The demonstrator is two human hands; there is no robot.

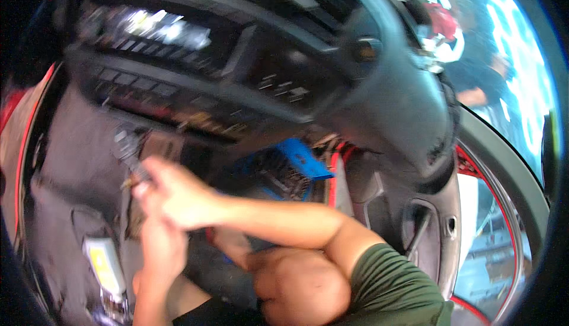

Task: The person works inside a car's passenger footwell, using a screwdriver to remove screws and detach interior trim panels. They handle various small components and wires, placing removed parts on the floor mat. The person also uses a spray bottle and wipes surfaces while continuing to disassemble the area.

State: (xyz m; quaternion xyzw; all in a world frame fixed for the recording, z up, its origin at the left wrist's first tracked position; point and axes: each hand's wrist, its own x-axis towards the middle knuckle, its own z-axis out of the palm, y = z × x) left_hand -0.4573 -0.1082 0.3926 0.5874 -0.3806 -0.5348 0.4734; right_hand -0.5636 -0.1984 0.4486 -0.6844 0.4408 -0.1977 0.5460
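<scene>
Work inside a vehicle cabin is observed, with both bare hands brought together low and to the left, below a dark grey moulded plastic dashboard (278,109). A dark, elongated hand tool with a silvery metal head (125,145) is held there, its head directed up and away from the knuckles, over a grey-brown lined surface (77,142). The fingers of the right hand (181,198) appear curled around the tool's near end. The left hand (163,237) is set just under the right and seems to touch it; whether the tool is also pinched by it cannot be told, owing to blur and overlap. Contact between the metal head and any fitting cannot be confirmed.

To the right of the hands, beneath the dashboard, a blue tray with dark metallic pieces (302,160) is noted. A flat work lamp with a yellow-and-white panel (105,267) is found near the left forearm.

The step in hand is judged to be the handling or positioning of the tool with both hands. For the next move, a firm right-hand grip, a steadied head and clearance from the dashboard's lower edge are considered to be required.
</scene>
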